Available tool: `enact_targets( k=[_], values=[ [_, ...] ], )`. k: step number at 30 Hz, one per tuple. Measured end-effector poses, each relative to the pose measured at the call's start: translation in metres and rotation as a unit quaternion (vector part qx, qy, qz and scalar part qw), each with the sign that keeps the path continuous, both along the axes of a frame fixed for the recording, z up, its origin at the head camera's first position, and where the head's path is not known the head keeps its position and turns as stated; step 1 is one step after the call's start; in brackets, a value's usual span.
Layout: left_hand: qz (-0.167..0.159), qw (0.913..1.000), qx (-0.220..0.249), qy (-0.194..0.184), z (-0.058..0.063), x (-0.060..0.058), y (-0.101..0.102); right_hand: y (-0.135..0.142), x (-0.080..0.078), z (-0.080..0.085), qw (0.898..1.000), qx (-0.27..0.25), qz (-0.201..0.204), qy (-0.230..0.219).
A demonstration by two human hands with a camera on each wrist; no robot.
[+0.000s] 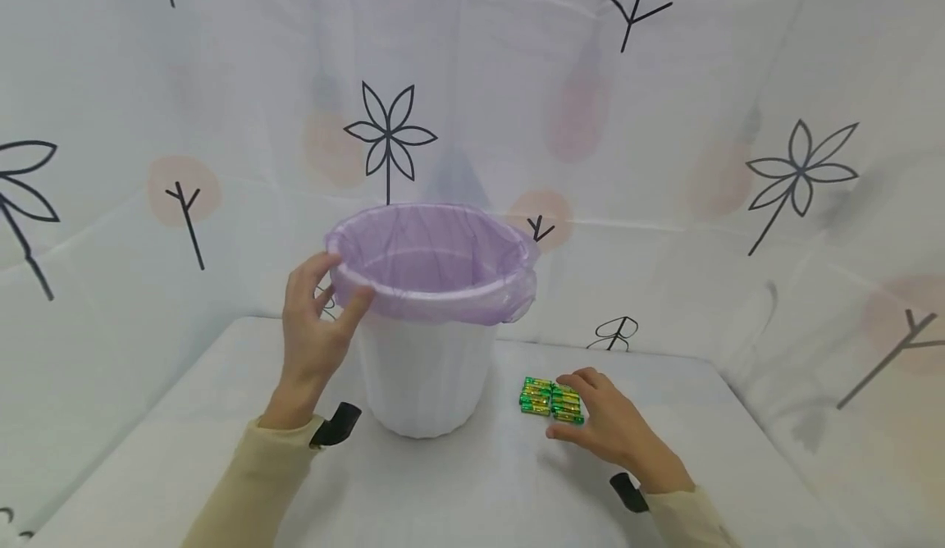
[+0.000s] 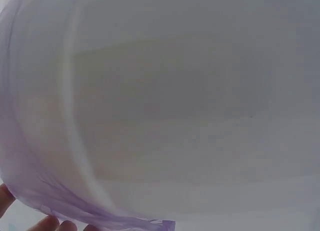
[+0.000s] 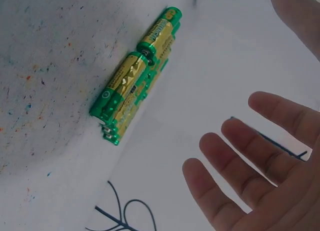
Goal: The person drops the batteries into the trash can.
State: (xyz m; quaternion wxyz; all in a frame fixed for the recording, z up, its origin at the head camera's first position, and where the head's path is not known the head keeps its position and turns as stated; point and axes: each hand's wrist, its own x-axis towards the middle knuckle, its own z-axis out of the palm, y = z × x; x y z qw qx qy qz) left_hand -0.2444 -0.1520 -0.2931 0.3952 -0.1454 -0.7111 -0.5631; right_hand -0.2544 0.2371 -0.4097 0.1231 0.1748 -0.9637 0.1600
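A white trash can (image 1: 424, 376) stands upright, lined with a purple plastic bag (image 1: 435, 306) folded over its rim. My left hand (image 1: 316, 318) holds the lined rim at its left side, thumb toward the front and fingers farther round. Fingertips (image 2: 46, 224) show against the bag's edge in the left wrist view. Two rows of green and gold batteries (image 1: 550, 400) lie side by side on the table, right of the can. Beside them hovers my right hand (image 1: 616, 429), its fingers spread and relaxed. The right wrist view shows a gap between that hand and the batteries (image 3: 127, 81).
The table (image 1: 443, 499) has a white cover. Behind and around it hangs a white cloth (image 1: 664, 269) printed with flowers and twigs. The tall can occupies the left-centre of the table.
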Motion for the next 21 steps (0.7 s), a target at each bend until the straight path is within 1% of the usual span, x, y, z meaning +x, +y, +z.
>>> enact_targets(
  k=[2,4,13,16,21],
  values=[
    [-0.004,1.0000,0.006,0.004,-0.004,-0.004,-0.001,-0.001,-0.001,-0.001,1.000,-0.002,0.004,-0.010],
    [-0.008,0.9999,0.013,0.007,-0.006,-0.006,-0.001,-0.001,-0.002,-0.001,1.000,-0.003,0.007,-0.020],
    [-0.023,0.9993,0.030,-0.007,-0.007,-0.007,0.002,0.001,-0.008,-0.002,0.997,0.005,0.007,-0.076],
    [-0.032,0.9988,0.033,-0.017,-0.009,-0.007,0.002,0.004,-0.011,-0.003,0.996,0.004,0.013,-0.087],
    [-0.037,0.9985,0.028,-0.028,-0.012,-0.007,0.004,0.009,-0.015,-0.006,0.995,0.007,0.022,-0.102]
  ],
)
